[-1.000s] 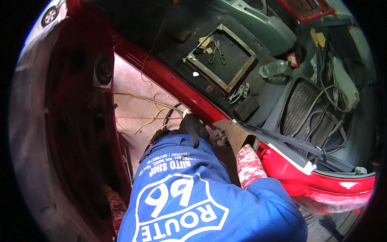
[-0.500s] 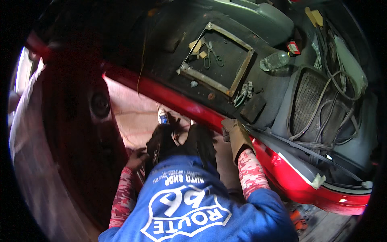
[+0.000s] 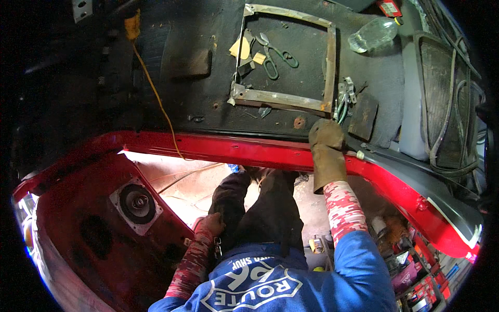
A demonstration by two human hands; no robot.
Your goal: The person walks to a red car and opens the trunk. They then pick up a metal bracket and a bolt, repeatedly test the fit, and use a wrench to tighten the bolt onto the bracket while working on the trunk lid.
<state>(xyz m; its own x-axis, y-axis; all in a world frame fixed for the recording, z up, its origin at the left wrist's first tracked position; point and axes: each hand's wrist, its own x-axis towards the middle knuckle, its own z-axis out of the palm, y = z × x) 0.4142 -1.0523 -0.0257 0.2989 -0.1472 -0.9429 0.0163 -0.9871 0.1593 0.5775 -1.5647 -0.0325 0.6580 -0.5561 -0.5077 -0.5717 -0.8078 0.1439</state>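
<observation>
My right hand (image 3: 327,143), in a worn brown work glove, reaches over the red door sill (image 3: 244,147). Its glove tips are beside the pliers (image 3: 340,106) on the dark vehicle floor. The fingers bend down out of sight, so their grip is hidden. My left hand (image 3: 212,224) is bare and low beside my thigh, close to the edge of the open red door (image 3: 150,182). Its fingers are mostly in shadow, and anything within them cannot be made out. A rectangular metal frame (image 3: 280,98) lies on the floor, with green-handled snips (image 3: 270,62) inside it.
A clear plastic bottle (image 3: 373,35) lies at the far right near looped cables (image 3: 442,140). A dark flat block (image 3: 364,117) is right of the pliers. The yellow cord (image 3: 156,101) hangs over the sill. A round speaker (image 3: 138,204) is set in the door.
The view has shifted over the vehicle floor and sill. My gloved right hand has reached farther forward, across the sill toward the pliers. My left hand stays low by my thigh.
</observation>
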